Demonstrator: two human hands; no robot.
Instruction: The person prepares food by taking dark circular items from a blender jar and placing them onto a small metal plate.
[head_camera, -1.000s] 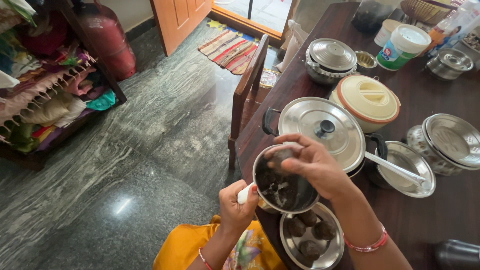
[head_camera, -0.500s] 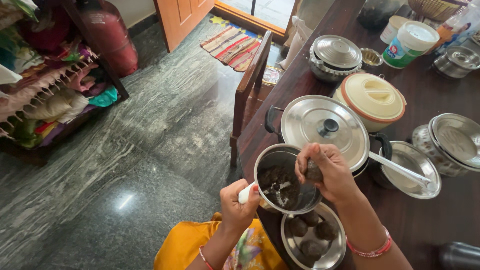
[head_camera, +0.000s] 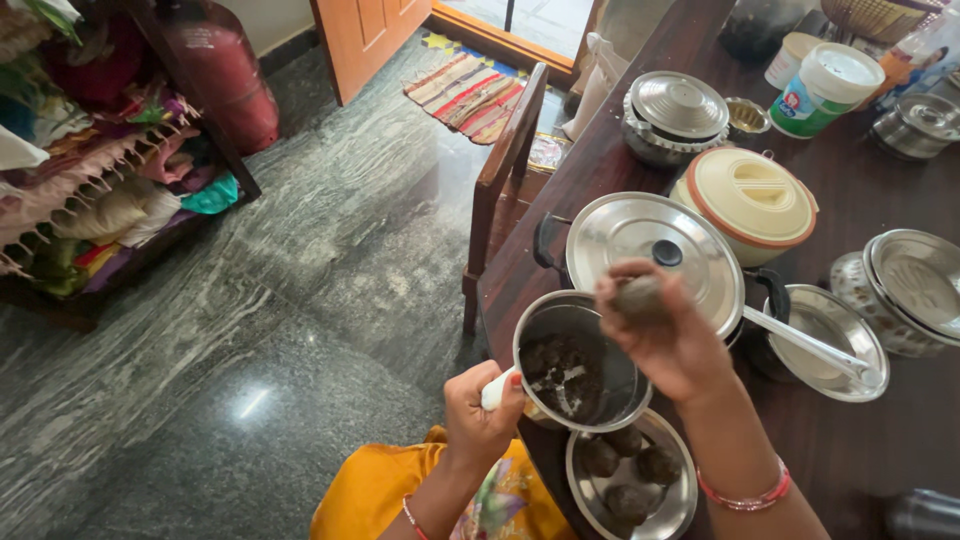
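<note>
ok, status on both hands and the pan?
Left hand gripping the saucepan's white handle. Right hand closed on a dark dough ball above the saucepan. Steel plate of finished balls below; nothing in the way.

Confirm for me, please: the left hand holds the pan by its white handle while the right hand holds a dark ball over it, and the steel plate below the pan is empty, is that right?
Not quite. The head view shows the plate is not empty: several dark balls lie in it. The rest stands: the left hand holds the pan by its white handle, and the right hand holds a dark ball over it.
</note>
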